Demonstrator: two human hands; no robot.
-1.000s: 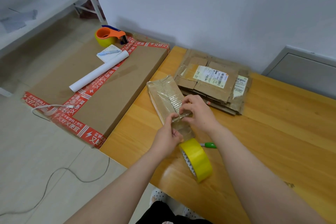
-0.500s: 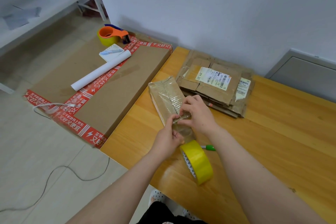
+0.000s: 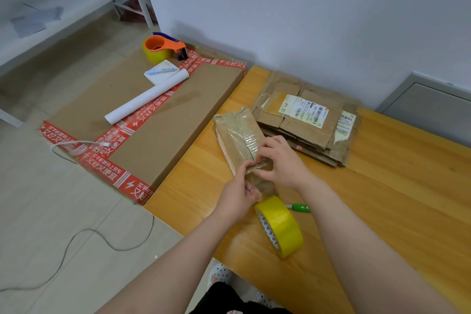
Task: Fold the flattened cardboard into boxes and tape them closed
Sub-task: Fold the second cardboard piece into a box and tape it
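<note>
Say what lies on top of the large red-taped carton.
An orange tape dispenser, a notepad, a blue pen, a white paper roll and a white cable. Anything beneath them is covered.

There were two hands (image 3: 238, 197) (image 3: 281, 160), one box (image 3: 237, 132), one cardboard stack (image 3: 305, 122), two tape rolls (image 3: 280, 227) (image 3: 155, 52), one marker (image 3: 300, 208)

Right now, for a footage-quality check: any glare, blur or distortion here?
Head view: sharp, evenly lit, soft shadows; clear tape on the small box glints, so the bit left hand and right hand pinch is hard to trace; forearms stretch toward the bottom, likely wide-angle.
</note>
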